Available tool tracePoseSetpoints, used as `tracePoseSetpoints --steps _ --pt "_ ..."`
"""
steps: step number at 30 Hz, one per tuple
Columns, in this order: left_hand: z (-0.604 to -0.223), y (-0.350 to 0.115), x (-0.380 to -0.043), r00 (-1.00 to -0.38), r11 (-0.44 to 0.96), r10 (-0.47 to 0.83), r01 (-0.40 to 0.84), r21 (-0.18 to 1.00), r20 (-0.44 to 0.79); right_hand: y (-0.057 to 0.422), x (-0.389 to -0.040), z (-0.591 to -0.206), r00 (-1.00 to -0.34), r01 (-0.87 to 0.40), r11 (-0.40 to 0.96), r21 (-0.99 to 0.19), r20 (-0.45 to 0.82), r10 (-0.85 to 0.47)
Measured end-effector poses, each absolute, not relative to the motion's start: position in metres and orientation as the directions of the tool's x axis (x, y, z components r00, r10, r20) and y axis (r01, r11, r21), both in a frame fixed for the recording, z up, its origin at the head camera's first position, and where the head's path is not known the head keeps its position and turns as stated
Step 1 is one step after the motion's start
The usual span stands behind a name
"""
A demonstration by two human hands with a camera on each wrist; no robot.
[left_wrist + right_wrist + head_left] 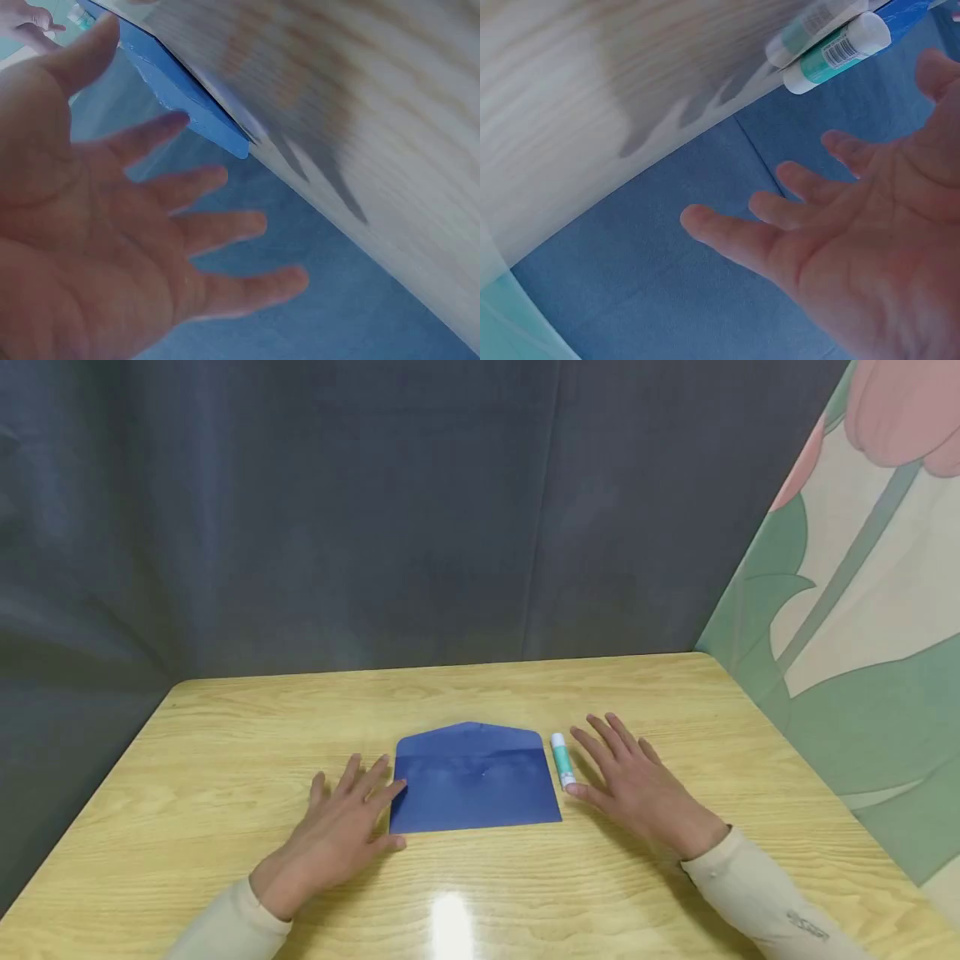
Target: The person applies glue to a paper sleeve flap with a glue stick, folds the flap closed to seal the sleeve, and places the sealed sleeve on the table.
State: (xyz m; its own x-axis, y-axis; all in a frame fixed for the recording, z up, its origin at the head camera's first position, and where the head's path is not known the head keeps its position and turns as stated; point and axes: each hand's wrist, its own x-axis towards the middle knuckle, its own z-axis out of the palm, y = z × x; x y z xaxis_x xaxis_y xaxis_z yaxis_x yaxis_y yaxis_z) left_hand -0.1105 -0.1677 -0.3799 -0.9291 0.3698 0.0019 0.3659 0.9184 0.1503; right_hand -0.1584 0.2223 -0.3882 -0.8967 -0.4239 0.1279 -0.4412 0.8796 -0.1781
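A dark blue envelope (474, 789) lies on the table with its flap raised, pointing to the far side. Just right of it is a glue stick (562, 762) with a white cap and a teal label, lying on its side. My left hand (333, 839) is spread over the envelope's left edge, holding nothing. Beside the glue stick hovers my right hand (637, 785), its fingers spread and its thumb near the stick's lower end. In the right wrist view the glue stick (838, 52) shows a barcode, apart from the palm.
The wooden table (187, 760) has a pale, glossy grain. Behind it hangs a dark grey-blue curtain (360, 527). A wall covering with large flowers and leaves (862, 652) runs along the right side.
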Motion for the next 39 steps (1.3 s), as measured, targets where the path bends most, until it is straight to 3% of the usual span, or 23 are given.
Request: tracePoseSetpoints --steps 11,26,39 --pt "-0.379 -0.170 -0.112 -0.901 0.905 0.409 0.378 0.196 -0.148 0.205 -0.167 -0.388 -0.848 -0.511 0.857 -0.069 0.205 -0.489" --pt "-0.381 -0.168 -0.111 -0.897 0.900 0.424 0.404 0.162 -0.122 0.201 -0.174 -0.388 -0.841 -0.497 0.866 0.058 0.213 -0.497" --pt "-0.385 -0.171 -0.111 -0.896 0.896 0.434 0.417 0.154 -0.099 0.204 -0.171 -0.388 -0.858 -0.479 0.877 0.032 0.193 -0.476"
